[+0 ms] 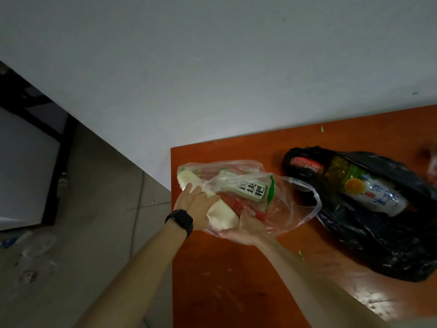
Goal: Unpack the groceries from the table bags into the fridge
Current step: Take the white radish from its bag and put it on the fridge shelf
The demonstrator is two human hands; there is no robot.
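A clear plastic bag (290, 204) lies at the left end of the orange table (236, 280). Inside it are a pale white vegetable (221, 215), a green-and-white packet (253, 191) with printed characters, and something red. My left hand (194, 207), with a black watch on the wrist, rests on the bag's left side over the white vegetable. My right hand (246, 229) cups the bag from below at its near side. A black plastic bag (378, 245) lies open to the right, showing a drink bottle (369, 194) with an orange on its label and a red-labelled item (305, 164).
A grey wall runs behind the table. To the left is a tiled floor (82, 233) with scattered litter, and a white appliance with a dark frame (30, 166) stands at the far left. Small green scraps lie on the tabletop.
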